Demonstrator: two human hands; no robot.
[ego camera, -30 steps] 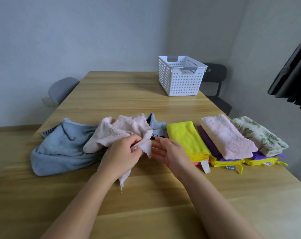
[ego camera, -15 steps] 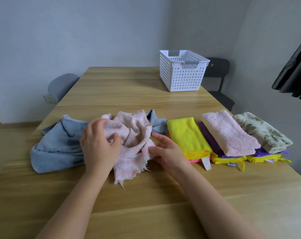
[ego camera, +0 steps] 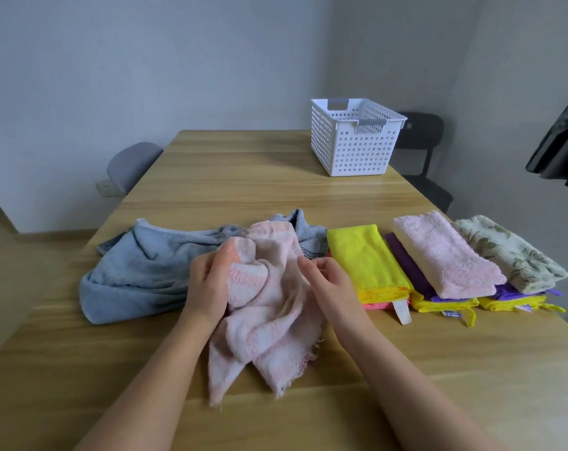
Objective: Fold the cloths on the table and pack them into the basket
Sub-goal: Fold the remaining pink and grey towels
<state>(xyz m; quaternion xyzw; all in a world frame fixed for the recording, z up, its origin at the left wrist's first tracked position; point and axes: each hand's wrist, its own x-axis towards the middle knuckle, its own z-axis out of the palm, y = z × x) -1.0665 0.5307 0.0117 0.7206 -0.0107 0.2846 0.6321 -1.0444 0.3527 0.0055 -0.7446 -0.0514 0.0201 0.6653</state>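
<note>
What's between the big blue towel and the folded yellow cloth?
In the head view, a crumpled pink towel lies there, overlapping the blue towel; the left hand and right hand hold it beside the yellow cloth.

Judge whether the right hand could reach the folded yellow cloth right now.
Probably yes: the right hand sits beside the yellow cloth, whose top is bare, though it grips the pink towel.
</note>
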